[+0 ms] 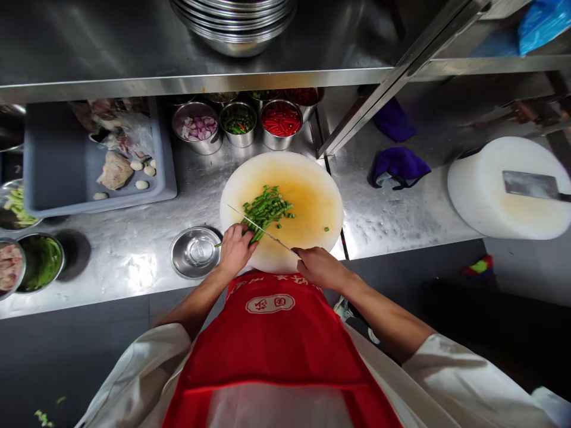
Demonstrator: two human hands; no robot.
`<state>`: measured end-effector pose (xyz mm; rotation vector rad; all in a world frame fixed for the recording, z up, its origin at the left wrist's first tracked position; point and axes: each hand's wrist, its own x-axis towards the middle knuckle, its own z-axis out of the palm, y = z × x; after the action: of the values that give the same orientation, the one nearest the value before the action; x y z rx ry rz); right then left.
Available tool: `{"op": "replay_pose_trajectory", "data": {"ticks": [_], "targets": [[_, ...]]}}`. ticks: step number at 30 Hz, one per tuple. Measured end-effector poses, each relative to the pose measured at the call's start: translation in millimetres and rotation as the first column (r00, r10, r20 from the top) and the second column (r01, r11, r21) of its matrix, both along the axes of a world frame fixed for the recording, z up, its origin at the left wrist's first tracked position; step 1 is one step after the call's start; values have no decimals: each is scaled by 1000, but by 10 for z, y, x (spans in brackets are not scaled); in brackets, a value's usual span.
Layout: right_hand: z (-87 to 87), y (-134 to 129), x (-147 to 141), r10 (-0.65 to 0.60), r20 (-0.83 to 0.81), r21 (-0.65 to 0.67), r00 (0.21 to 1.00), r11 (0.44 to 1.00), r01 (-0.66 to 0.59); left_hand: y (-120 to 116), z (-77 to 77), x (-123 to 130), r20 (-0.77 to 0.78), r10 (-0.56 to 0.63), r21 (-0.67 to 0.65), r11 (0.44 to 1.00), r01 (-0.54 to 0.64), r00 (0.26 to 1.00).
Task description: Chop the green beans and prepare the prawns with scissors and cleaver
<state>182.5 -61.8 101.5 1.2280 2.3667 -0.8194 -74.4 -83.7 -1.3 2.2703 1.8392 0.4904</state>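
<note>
On the round white cutting board [319, 196] lies a heap of short-cut green stalks [264, 205]; their exact kind I cannot tell. My left hand [236, 249] is closed over the uncut stalks at the board's lower left, fingers curled beside the blade. A thin stalk end pokes out to the left of it. My right hand [322, 266] grips the handle of a knife [267, 235], seen edge-on, its blade slanting up and left across the stalks. Just left of the board sits a small steel bowl [195, 252] with nothing visible in it.
Steel cups of chopped shallots [198, 128], green chilies [239, 120] and red chilies [281, 120] stand behind the board. A grey tub [66, 178] is at left. Overhead runs a steel shelf [134, 82] with stacked bowls [234, 30]. A cleaver [530, 184] rests on another board at right.
</note>
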Motion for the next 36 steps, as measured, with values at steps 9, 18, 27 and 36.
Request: {"op": "replay_pose_trajectory", "data": {"ticks": [9, 18, 27, 36], "targets": [[93, 23, -14, 32, 88, -42, 996, 999, -29, 71, -132, -69, 53, -74, -18, 997, 75, 996], [-357, 161, -181, 31, 24, -2, 999, 1000, -31, 81, -264, -178, 106, -128, 57, 991, 123, 986], [-45, -63, 40, 14, -18, 2, 1000, 1000, -14, -46, -309, -238, 158, -105, 170, 982, 78, 982], [155, -52, -46, 28, 100, -70, 995, 997, -21, 26, -372, -189, 188, -126, 149, 984, 99, 974]]}}
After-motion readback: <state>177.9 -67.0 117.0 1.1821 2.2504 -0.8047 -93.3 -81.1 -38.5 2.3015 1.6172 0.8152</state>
